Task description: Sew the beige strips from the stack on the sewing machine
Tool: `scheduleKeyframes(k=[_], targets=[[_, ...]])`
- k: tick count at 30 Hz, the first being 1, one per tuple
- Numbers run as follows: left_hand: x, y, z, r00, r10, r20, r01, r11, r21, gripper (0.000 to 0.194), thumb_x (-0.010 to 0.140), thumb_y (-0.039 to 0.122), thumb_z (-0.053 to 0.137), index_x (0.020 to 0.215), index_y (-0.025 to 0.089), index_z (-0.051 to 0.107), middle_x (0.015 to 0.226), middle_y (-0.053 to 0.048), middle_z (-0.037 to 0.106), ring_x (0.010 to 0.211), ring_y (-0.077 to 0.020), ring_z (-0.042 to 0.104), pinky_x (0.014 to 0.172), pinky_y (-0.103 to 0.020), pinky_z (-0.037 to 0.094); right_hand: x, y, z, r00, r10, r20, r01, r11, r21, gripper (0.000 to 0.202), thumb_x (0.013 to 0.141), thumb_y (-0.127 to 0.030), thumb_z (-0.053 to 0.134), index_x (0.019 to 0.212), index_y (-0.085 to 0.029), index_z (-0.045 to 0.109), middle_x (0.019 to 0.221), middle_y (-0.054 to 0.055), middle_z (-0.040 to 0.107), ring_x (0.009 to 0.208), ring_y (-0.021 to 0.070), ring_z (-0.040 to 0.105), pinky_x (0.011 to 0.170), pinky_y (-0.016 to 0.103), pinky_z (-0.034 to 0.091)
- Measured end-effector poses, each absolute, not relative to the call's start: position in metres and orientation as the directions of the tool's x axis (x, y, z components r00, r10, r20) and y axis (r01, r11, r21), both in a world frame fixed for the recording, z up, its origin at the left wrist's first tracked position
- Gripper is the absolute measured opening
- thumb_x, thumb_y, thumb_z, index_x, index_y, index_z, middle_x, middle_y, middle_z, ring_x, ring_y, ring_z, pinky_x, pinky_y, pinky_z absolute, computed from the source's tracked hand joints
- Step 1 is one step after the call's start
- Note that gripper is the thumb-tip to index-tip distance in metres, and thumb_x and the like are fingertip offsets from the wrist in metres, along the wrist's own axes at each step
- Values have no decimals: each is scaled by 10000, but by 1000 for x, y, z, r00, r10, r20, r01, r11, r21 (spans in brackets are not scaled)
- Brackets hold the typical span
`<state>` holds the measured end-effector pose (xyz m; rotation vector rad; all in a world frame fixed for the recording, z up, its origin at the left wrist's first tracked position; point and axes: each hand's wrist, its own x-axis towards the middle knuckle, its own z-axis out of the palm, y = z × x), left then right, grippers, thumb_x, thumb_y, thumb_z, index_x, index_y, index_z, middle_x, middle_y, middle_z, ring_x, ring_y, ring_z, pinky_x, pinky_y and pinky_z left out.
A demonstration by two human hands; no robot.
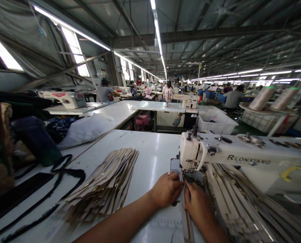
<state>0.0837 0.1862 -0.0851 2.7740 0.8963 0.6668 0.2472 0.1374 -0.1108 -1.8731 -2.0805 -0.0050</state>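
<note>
Directly in front of the left end of the white metal sewing machine (216, 148), our left hand (166, 189) and right hand (199, 202) pinch a long grey-beige fabric strip (187, 225). Its near length trails toward us, so sewing seems only partway along. A fanned pile of beige, gold-lined strips (109, 184) lies left of the machine, another bundle (232, 199) beside its arm; which is finished, we cannot tell. Ours looks narrow, fairly straight, gold-lined.
</note>
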Motion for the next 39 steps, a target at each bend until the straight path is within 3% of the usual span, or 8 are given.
scheduleKeyframes(k=[12, 19, 26, 32, 35, 39], targets=[[84, 185, -82, 726, 603, 332, 544, -798, 259, 190, 898, 185, 502, 962, 188, 681, 865, -62, 582, 845, -203, 542, 758, -306, 459, 243, 134, -108, -61, 971, 230, 979, 104, -176, 378, 927, -143, 379, 1177, -197, 657, 1062, 74, 697, 847, 190, 694, 664, 258, 504], [91, 173, -74, 675, 696, 245, 652, -718, 242, 180, 922, 240, 490, 962, 187, 658, 913, -75, 596, 889, -226, 553, 804, -340, 488, 239, 135, -105, -62, 984, 167, 982, 90, -164, 386, 930, -147, 383, 1236, -164, 618, 1066, 96, 691, 844, 200, 691, 674, 269, 498], [92, 148, -61, 532, 847, 1, 839, -527, 136, 226, 832, 85, 458, 1009, 106, 598, 992, -139, 613, 911, -277, 591, 802, -396, 525, 233, 130, -103, -258, 942, 213, 879, 321, -354, 417, 879, -90, 423, 1232, -191, 620, 1044, 65, 695, 925, 163, 665, 822, 227, 471], [99, 144, -67, 539, 842, -7, 840, -537, 83, 293, 795, 84, 499, 1085, 85, 540, 1038, -186, 597, 968, -322, 573, 844, -450, 507, 238, 130, -115, -279, 908, 313, 837, 390, -385, 433, 914, -99, 336, 1260, -158, 591, 1106, 90, 684, 996, 160, 659, 875, 245, 486], [98, 149, -76, 538, 843, 29, 828, -534, 170, 308, 743, 106, 569, 1048, 101, 524, 1014, -173, 587, 935, -322, 565, 822, -446, 510, 242, 133, -125, -282, 881, 379, 818, 428, -386, 413, 939, -142, 318, 1247, -155, 592, 1100, 102, 687, 973, 171, 671, 814, 255, 522], [82, 151, -81, 331, 921, 207, 748, -390, 536, 196, 832, 78, 457, 1013, 153, 477, 1002, -126, 554, 864, -226, 566, 755, -343, 514, 250, 140, -143, -291, 839, 461, 814, 470, -341, 398, 943, -185, 337, 1256, -152, 582, 1105, 123, 689, 916, 188, 689, 706, 259, 548]])
